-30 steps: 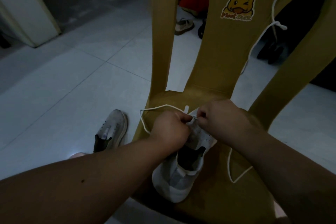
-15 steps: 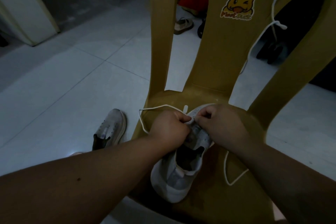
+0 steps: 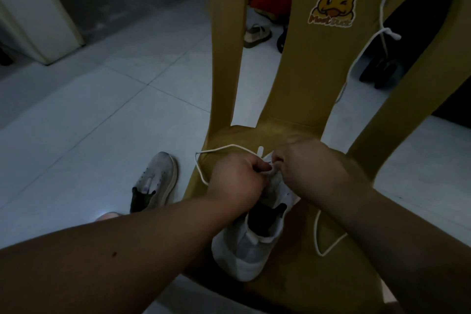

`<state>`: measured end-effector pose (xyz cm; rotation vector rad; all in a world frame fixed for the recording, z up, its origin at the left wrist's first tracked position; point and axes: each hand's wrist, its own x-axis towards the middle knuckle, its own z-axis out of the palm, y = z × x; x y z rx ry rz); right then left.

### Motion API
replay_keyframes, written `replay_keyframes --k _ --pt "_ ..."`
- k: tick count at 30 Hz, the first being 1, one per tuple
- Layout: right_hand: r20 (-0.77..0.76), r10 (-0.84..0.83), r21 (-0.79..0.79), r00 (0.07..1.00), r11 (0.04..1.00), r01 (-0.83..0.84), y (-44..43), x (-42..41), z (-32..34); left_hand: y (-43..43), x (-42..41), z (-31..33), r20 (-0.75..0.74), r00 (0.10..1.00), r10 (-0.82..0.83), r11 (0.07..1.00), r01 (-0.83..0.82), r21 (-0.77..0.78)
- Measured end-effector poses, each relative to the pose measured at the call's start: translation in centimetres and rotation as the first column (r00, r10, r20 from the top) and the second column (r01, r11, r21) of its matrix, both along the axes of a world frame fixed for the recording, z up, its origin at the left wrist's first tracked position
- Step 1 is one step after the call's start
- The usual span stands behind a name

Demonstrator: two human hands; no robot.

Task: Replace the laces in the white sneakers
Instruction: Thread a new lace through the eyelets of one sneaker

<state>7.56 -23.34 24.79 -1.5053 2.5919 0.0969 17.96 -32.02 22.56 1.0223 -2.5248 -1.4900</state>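
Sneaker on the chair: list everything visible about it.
The sneaker on the chair is white to pale grey, with a knit-looking upper and dark lining inside its open collar. It rests on the yellow chair seat, heel toward the camera and toe toward the backrest. The left hand and right hand cover its forefoot, both pinching a white lace at the eyelets. Slack loops trail onto the seat on either side. The toe is hidden.

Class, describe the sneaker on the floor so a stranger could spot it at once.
Start at the yellow chair. Left of its seat, a pale sneaker lies on the tiled floor. Unlike the sneaker on the seat, nobody is handling it.
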Motion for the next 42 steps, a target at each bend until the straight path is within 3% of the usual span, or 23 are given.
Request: replay_keyframes --k 6,12,18,22,25,31,42 --pt "0.229 -0.074 0.019 0.971 0.997 0.072 0.0 -0.4 1.1 0.1 0.0 -0.3 -0.011 1.0 -0.001 1.0 0.001 -0.019" --pt "0.383 -0.14 -0.137 0.913 0.969 0.207 0.7 -0.4 1.1 0.0 0.2 -0.3 -0.04 0.998 0.04 0.999 -0.04 0.002" --pt "0.315 -0.155 -0.152 0.936 0.966 0.211 -0.1 0.2 0.8 -0.1 0.0 -0.5 -0.025 0.999 0.033 0.999 -0.033 0.007" --pt "0.347 -0.147 0.024 0.926 0.989 0.148 -0.5 -0.2 1.7 -0.2 0.1 -0.5 -0.061 0.99 0.131 0.979 -0.119 0.164" --pt "0.38 -0.149 -0.114 0.913 0.972 0.206 0.4 -0.4 1.5 -0.8 -0.2 -0.5 -0.011 0.983 0.182 0.945 -0.172 0.278" --pt "0.397 -0.199 -0.199 0.896 0.935 0.295 0.7 0.0 0.4 -1.2 -1.0 -0.3 0.013 0.986 0.165 0.91 -0.157 0.384" --pt "0.414 -0.2 -0.229 0.888 0.921 0.314 1.2 -0.1 -0.7 -2.8 -2.3 0.4 0.254 0.963 -0.09 0.866 -0.05 0.497"
